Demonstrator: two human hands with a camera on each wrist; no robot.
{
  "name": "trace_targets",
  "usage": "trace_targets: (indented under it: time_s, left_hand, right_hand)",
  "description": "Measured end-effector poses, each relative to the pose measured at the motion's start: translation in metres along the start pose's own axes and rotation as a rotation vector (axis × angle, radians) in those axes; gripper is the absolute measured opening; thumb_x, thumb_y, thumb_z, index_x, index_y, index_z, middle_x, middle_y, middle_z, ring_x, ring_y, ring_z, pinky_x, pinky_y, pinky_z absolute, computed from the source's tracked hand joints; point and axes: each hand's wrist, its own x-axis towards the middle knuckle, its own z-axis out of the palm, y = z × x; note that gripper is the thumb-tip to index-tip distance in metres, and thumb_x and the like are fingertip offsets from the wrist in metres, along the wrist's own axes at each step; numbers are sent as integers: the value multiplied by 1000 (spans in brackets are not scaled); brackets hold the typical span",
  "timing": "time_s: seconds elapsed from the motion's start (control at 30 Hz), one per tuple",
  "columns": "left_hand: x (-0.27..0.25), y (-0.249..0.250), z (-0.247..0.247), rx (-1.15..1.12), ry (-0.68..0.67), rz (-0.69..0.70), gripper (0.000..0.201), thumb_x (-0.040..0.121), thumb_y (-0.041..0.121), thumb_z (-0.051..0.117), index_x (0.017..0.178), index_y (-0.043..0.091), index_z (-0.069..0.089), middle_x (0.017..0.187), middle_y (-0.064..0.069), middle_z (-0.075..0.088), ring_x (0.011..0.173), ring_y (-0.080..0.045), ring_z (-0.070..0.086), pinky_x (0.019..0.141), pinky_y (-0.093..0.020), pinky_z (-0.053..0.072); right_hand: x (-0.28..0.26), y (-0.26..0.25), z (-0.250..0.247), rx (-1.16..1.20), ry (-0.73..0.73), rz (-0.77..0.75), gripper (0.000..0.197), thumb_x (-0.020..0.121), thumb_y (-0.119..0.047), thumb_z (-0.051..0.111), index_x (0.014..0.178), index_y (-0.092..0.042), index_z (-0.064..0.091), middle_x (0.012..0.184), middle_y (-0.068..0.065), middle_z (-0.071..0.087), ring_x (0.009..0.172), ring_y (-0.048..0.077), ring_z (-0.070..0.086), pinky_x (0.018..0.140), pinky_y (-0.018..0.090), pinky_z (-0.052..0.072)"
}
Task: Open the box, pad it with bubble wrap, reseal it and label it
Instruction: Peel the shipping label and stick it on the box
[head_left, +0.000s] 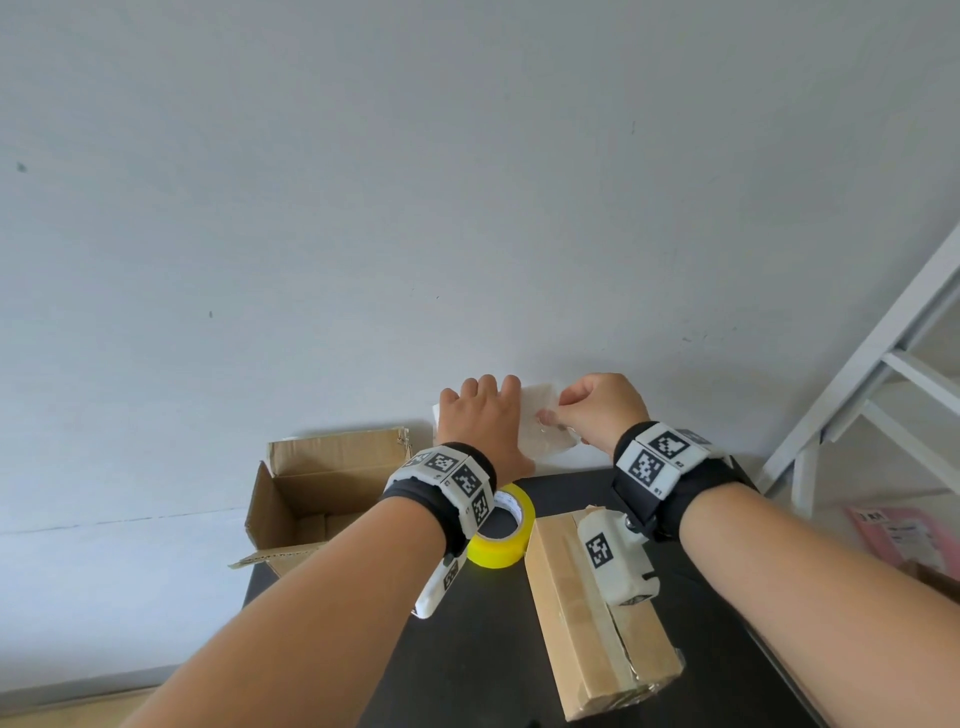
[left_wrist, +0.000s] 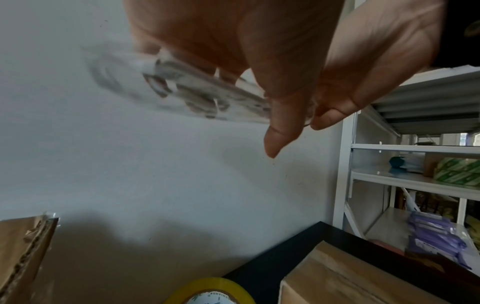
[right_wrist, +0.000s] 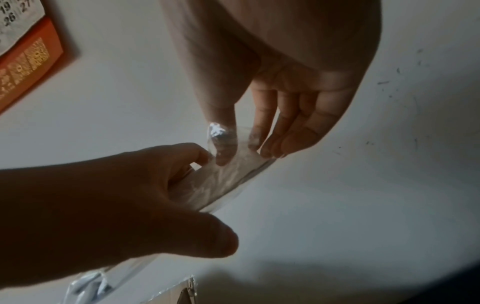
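Both hands are raised in front of the wall and hold a flat clear plastic packet (head_left: 543, 415) with a white printed sheet inside. My left hand (head_left: 480, 413) grips its left side, fingers curled over the far edge. My right hand (head_left: 584, 410) pinches the packet's clear film (right_wrist: 221, 139) at the top right corner between thumb and forefinger. Print on the packet (left_wrist: 197, 90) is blurred in the left wrist view. An open, empty-looking cardboard box (head_left: 322, 493) stands at the table's left. A taped, closed cardboard box (head_left: 597, 613) lies on the right of the table.
A yellow tape roll (head_left: 501, 538) sits on the black table (head_left: 493, 649) between the two boxes. White metal shelving (head_left: 883, 374) with stored goods stands to the right. The wall is close behind the table. A pink packet (head_left: 898, 535) lies at the far right.
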Motion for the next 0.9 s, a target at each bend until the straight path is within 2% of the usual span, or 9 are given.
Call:
trace_targets:
  time_s: [0.1, 0.27, 0.33, 0.47, 0.53, 0.6, 0.67, 0.77, 0.9]
  left_hand:
    - [-1, 0, 0, -8, -13, -23, 65, 67, 50, 69, 116, 19, 39, 109, -2, 50, 99, -23, 49, 84, -37, 37]
    - [-1, 0, -1, -16, -19, -13, 63, 68, 49, 68, 115, 19, 39, 108, -3, 50, 99, -24, 49, 84, -37, 38]
    - [-2, 0, -1, -12, -16, -10, 63, 68, 50, 68, 115, 19, 39, 108, -2, 50, 98, -24, 49, 84, -37, 38]
    - [-5, -2, -2, 11, -12, -13, 60, 69, 49, 67, 113, 18, 40, 106, -2, 50, 96, -23, 48, 81, -36, 36]
    - [-8, -3, -3, 37, -8, -10, 57, 70, 47, 66, 112, 18, 40, 105, -3, 49, 93, -23, 46, 79, -36, 34]
    - [-9, -4, -4, 63, 4, -7, 53, 71, 43, 65, 110, 17, 40, 103, -3, 49, 88, -22, 42, 77, -36, 32]
    - [-11, -5, -6, 77, 10, -2, 51, 71, 40, 65, 108, 17, 40, 102, -3, 49, 85, -22, 38, 76, -36, 31]
    - [-15, -7, -7, 81, 4, 20, 53, 71, 40, 66, 110, 17, 39, 102, -3, 48, 89, -23, 42, 77, -36, 32]
    - [-19, -11, -7, 78, 14, 44, 56, 71, 43, 66, 111, 16, 39, 102, -3, 47, 83, -21, 35, 75, -35, 30]
  right_hand:
    - [-1, -2, 1, 19, 8, 9, 24, 70, -26, 84, 83, -17, 67, 91, 1, 70, 83, 18, 64, 84, 37, 55]
    - [-4, -5, 3, 16, -18, 29, 29, 74, -24, 81, 96, -8, 72, 93, 5, 69, 87, 22, 65, 87, 38, 54]
    - [-5, -6, 4, -3, -27, 33, 29, 76, -25, 79, 97, -7, 73, 93, 5, 70, 85, 22, 64, 84, 33, 52]
    - [-8, -7, 6, -10, 11, 47, 30, 77, -26, 78, 101, -9, 73, 104, 5, 72, 87, 17, 62, 77, 23, 42]
    - [-10, -8, 8, -19, 10, 57, 27, 78, -25, 77, 98, -8, 74, 105, 8, 72, 95, 21, 65, 79, 25, 45]
    - [-11, -10, 10, -11, 8, 71, 25, 78, -21, 76, 97, -4, 74, 105, 11, 71, 99, 25, 65, 87, 30, 48]
    - [-12, -11, 13, 27, -4, 90, 28, 78, -16, 75, 100, 1, 72, 106, 15, 71, 94, 25, 64, 90, 35, 49]
    - [-14, -11, 16, 71, -30, 122, 32, 79, -15, 75, 103, 5, 69, 102, 16, 70, 85, 20, 59, 89, 36, 50]
    - [-17, -10, 19, 111, -56, 140, 28, 79, -18, 75, 99, 2, 69, 87, 9, 66, 77, 18, 57, 76, 31, 47]
